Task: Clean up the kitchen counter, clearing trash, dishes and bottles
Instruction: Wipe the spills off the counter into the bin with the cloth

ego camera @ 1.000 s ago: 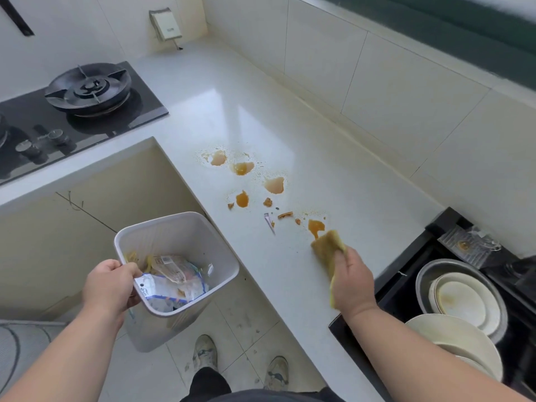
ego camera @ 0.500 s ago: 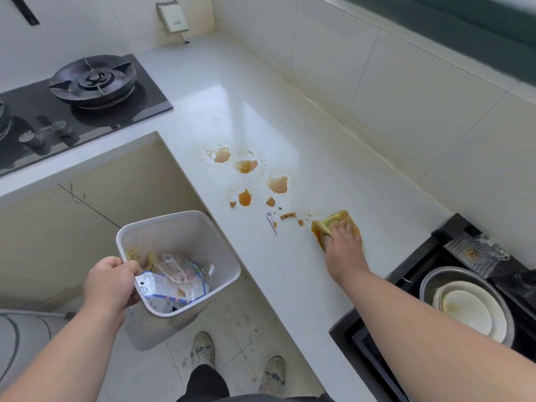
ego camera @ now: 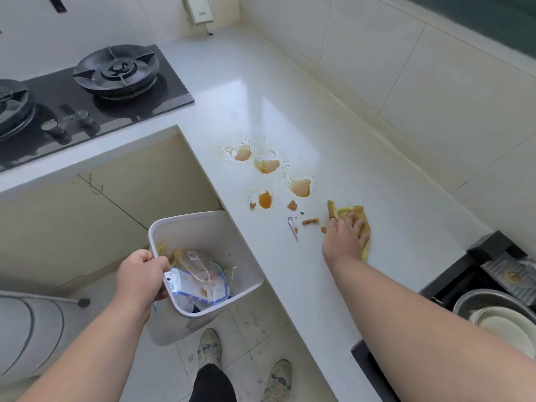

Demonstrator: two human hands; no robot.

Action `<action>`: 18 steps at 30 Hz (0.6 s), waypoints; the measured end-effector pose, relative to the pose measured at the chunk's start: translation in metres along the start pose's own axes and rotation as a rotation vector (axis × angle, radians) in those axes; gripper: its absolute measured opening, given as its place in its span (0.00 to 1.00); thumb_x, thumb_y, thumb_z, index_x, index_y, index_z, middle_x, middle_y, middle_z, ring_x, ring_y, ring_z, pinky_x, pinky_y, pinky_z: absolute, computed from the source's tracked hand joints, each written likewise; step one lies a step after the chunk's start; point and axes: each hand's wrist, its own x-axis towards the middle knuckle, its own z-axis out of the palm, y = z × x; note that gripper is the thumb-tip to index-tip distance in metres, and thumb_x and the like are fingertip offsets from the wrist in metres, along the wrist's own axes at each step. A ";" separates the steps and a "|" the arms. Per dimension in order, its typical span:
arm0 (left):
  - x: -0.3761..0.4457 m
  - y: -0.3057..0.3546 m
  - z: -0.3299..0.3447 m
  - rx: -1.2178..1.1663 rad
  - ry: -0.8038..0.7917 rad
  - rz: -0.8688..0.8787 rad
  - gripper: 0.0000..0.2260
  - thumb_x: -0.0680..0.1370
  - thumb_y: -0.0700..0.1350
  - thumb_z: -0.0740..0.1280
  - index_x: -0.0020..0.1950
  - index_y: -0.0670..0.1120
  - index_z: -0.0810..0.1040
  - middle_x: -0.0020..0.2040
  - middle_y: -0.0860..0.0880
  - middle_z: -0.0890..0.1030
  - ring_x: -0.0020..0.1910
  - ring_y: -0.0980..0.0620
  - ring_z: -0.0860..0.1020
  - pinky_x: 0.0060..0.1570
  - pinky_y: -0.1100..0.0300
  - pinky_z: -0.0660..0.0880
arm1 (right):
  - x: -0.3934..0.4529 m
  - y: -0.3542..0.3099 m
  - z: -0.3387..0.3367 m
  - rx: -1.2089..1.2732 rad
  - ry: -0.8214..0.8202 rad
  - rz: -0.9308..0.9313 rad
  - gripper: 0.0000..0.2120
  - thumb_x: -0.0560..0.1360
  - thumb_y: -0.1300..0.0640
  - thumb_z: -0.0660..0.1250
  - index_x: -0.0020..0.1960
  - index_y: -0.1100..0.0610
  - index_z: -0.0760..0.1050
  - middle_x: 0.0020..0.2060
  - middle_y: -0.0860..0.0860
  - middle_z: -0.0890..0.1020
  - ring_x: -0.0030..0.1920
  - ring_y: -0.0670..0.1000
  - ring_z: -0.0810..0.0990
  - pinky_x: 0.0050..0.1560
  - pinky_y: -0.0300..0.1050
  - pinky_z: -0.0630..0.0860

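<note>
My left hand [ego camera: 142,275] grips the near rim of a white trash bin [ego camera: 232,236], held just below the counter's front edge; plastic wrappers [ego camera: 200,281] and food scraps lie inside. My right hand [ego camera: 345,237] presses flat on a yellow cloth [ego camera: 349,211] on the white counter [ego camera: 261,91]. Just left of the cloth lie small orange crumbs [ego camera: 309,221] and a thin purple-white wrapper strip [ego camera: 293,232]. Further left and beyond are several orange sauce puddles [ego camera: 300,187].
A black gas hob [ego camera: 116,74] sits at the far left. A black sink [ego camera: 452,285] at the right holds a metal bowl [ego camera: 475,298] with stacked white plates [ego camera: 504,326]. Tiled wall runs behind the counter. My shoes stand on the floor below.
My right hand first lowered the cloth onto the counter, then slid it slightly along the surface beside the crumbs. The bin in my left hand has stayed by the counter edge.
</note>
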 end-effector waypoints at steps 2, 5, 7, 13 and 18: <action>0.001 -0.001 0.000 -0.006 -0.008 -0.001 0.10 0.72 0.31 0.65 0.41 0.44 0.67 0.35 0.42 0.71 0.31 0.47 0.66 0.32 0.55 0.71 | -0.005 -0.010 0.003 0.042 -0.023 -0.030 0.26 0.89 0.51 0.45 0.85 0.57 0.58 0.87 0.55 0.49 0.86 0.58 0.42 0.83 0.59 0.37; 0.003 -0.003 0.000 0.009 -0.016 -0.001 0.09 0.71 0.31 0.65 0.43 0.44 0.69 0.36 0.41 0.72 0.33 0.46 0.68 0.31 0.54 0.72 | -0.015 -0.027 0.009 0.065 -0.053 -0.076 0.26 0.89 0.53 0.46 0.86 0.60 0.53 0.87 0.56 0.48 0.86 0.58 0.41 0.84 0.58 0.37; 0.003 -0.003 0.001 0.007 -0.030 -0.001 0.09 0.71 0.32 0.65 0.43 0.44 0.70 0.36 0.41 0.72 0.33 0.45 0.68 0.29 0.55 0.72 | -0.021 -0.036 0.013 0.068 -0.069 -0.106 0.26 0.89 0.53 0.45 0.86 0.61 0.51 0.87 0.56 0.48 0.86 0.57 0.41 0.84 0.58 0.37; 0.006 -0.007 0.005 0.035 -0.054 -0.018 0.09 0.71 0.33 0.65 0.42 0.45 0.68 0.36 0.41 0.73 0.34 0.44 0.70 0.31 0.52 0.75 | -0.044 -0.051 0.029 0.117 -0.105 -0.243 0.26 0.89 0.55 0.46 0.85 0.62 0.52 0.86 0.56 0.50 0.86 0.56 0.41 0.83 0.54 0.34; 0.007 -0.008 0.009 0.043 -0.077 -0.031 0.10 0.72 0.32 0.65 0.41 0.45 0.67 0.36 0.41 0.73 0.33 0.44 0.71 0.27 0.55 0.74 | -0.068 -0.066 0.035 0.213 -0.179 -0.306 0.25 0.90 0.56 0.47 0.86 0.60 0.52 0.86 0.55 0.52 0.86 0.53 0.41 0.81 0.47 0.31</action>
